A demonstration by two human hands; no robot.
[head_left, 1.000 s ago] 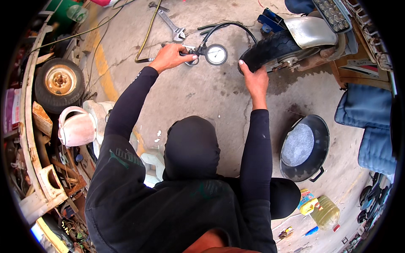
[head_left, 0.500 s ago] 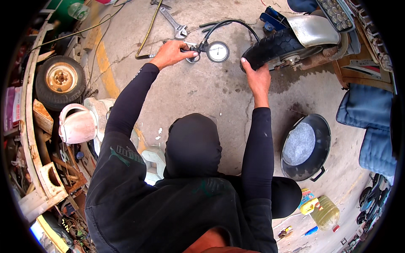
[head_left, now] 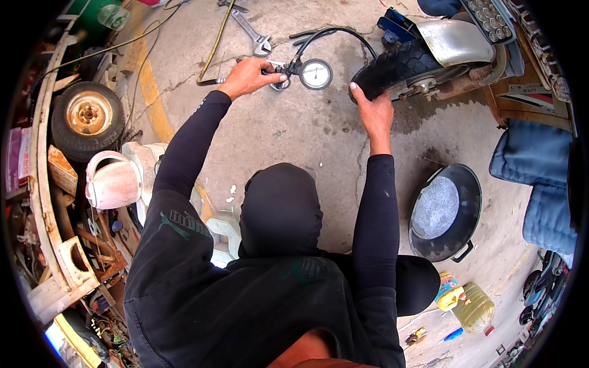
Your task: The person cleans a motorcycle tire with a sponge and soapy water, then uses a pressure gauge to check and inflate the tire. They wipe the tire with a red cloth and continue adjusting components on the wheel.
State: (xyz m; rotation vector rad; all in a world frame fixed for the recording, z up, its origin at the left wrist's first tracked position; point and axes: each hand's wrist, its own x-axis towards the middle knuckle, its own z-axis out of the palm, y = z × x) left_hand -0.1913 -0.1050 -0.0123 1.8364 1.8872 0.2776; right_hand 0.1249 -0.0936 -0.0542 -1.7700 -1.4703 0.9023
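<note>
My left hand (head_left: 250, 78) is closed around the handle of a tyre inflator, whose round white-faced pressure gauge (head_left: 316, 74) sits just right of my fingers. A yellowish air hose (head_left: 215, 48) joins the handle on its left. From the gauge end a black hose (head_left: 331, 30) arches over to the wheel, where its far end is hidden behind the tyre. My right hand (head_left: 373, 114) grips the near end of the black tyre (head_left: 396, 69), thumb on the tread and fingers out of sight beneath. A silver mudguard (head_left: 457, 44) covers the tyre's upper part.
An adjustable wrench (head_left: 252, 34) lies beyond my left hand. At right stands a black basin (head_left: 467, 214) of greyish liquid, with a plastic jug (head_left: 475, 310) nearer me. On the left are a spare wheel (head_left: 88, 120), a pinkish bucket (head_left: 113, 183) and piled scrap wood (head_left: 62, 172).
Both hands keep their holds in nearly the same places. The gauge has shifted very slightly; little else differs.
</note>
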